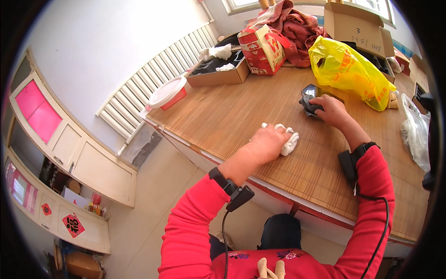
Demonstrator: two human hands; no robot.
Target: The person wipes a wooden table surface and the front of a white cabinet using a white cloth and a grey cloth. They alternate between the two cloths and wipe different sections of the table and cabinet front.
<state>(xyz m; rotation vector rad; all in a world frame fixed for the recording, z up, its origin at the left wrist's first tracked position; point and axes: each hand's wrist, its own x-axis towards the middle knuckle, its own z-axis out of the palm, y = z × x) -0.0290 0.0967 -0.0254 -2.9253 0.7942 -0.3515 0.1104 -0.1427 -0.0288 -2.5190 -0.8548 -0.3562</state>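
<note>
My left hand (266, 142) is closed over a crumpled white knit cloth (290, 145) that rests on the bamboo-slat mat (226, 115) covering the table. Farther out and to the right, my right hand (331, 107) grips a bunched dark grey cloth (307, 104). Just beyond that cloth lies a flat, dark, glossy object (310, 90), partly hidden by the hand, so its kind is unclear. The fingertips of both hands are partly covered by the cloth they hold. At the bottom edge, beige stuffed limbs (270, 268) show against my red top.
A yellow plastic bag (352, 73) and clear plastic bag (416, 130) lie at the right. Along the back stand a red-and-white paper bag (263, 52), red fabric (299, 31), open cardboard boxes (217, 78) and a white-lidded red basket (169, 94). Black cables (224, 240) hang from wrist devices.
</note>
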